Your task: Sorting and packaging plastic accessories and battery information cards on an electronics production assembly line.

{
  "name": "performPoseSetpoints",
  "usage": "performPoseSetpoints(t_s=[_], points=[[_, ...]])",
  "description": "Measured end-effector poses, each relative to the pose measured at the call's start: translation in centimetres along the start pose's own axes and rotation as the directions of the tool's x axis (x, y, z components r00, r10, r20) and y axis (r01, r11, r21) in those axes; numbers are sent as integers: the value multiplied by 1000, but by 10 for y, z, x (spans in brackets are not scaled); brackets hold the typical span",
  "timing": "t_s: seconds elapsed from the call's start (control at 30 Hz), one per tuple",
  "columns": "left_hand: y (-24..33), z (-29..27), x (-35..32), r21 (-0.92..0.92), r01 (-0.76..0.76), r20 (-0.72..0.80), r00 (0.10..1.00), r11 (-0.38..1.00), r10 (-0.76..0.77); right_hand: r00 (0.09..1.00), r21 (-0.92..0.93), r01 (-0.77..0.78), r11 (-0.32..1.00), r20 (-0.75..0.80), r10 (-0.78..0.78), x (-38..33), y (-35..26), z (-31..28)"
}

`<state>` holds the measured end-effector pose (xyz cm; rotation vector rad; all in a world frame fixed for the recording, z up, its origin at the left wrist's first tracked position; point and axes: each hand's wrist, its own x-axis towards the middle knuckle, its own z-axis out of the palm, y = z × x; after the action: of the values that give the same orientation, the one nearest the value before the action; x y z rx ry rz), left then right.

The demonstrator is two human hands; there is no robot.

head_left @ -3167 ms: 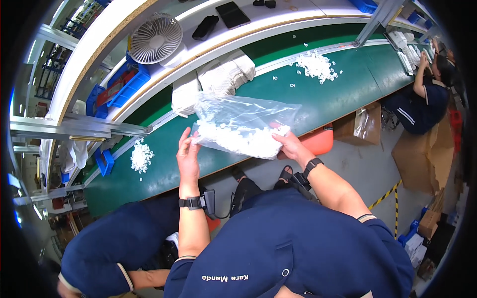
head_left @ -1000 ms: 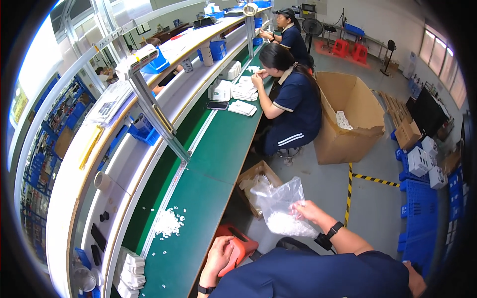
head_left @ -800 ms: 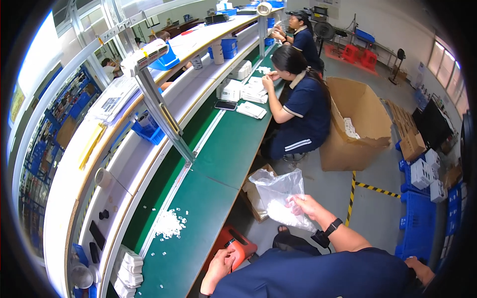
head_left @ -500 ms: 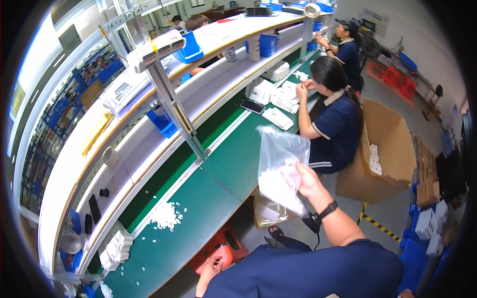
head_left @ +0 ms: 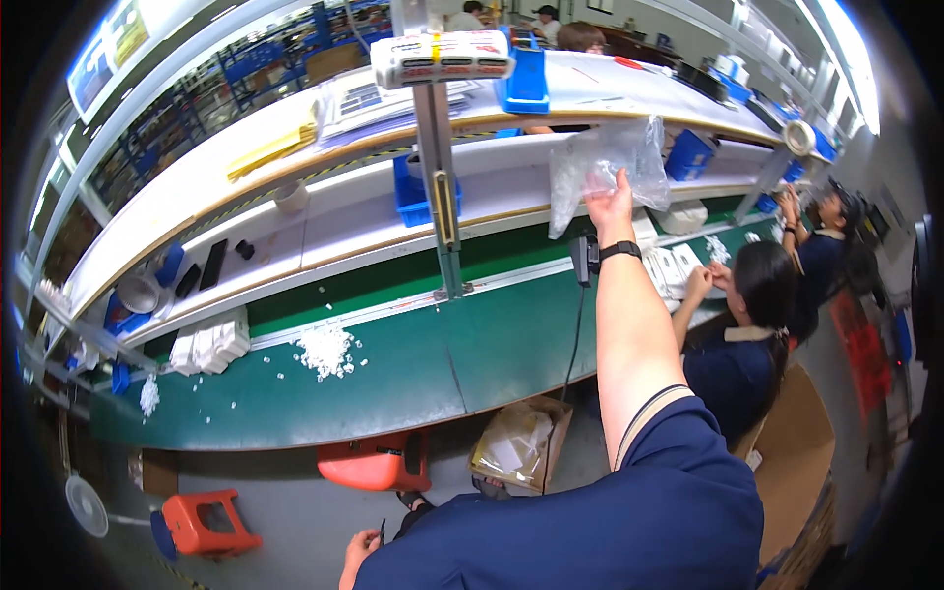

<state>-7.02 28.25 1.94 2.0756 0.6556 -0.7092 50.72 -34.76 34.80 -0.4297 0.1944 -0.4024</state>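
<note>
My right hand [head_left: 612, 208] is closed on a clear plastic bag [head_left: 639, 149], its arm stretched out to the shelf's front edge. The bag looks crumpled; whether anything is inside cannot be made out. At the lower edge, my left hand [head_left: 360, 549] hangs low with curled fingers, a thin dark strip beside them. What it holds, if anything, is too small to name. A heap of small white plastic pieces [head_left: 324, 351] lies on the green workbench [head_left: 393, 393], with several strays around it. Stacked white trays or boxes [head_left: 211, 341] stand left of the heap.
An upright metal post [head_left: 441, 197] rises from the bench. Blue bins [head_left: 413, 192] sit on the shelf. Red stools [head_left: 369, 462] and an open carton [head_left: 521, 447] are below the bench edge. At right, a co-worker [head_left: 737, 344] handles white items beside a large cardboard box [head_left: 801, 462].
My right hand has carried the bag forward and up, from over the bench edge to the shelf. The view has swung right, and my left hand now appears lower, away from the red stool.
</note>
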Motion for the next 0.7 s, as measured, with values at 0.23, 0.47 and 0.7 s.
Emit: performPoseSetpoints(t_s=[0.23, 0.47, 0.7], points=[[-40, 27, -67, -139, 125, -42, 990, 982, -132, 998, -284, 1, 959, 53, 15, 1, 25, -74], [-4, 5, -101, -220, 197, -33, 977, 956, -209, 997, -481, -71, 874, -9, 77, -16, 21, -88], [22, 12, -127, -372, 272, -65, 946, 888, -317, 989, -418, -129, 899, 12, 147, 32, 21, -50]])
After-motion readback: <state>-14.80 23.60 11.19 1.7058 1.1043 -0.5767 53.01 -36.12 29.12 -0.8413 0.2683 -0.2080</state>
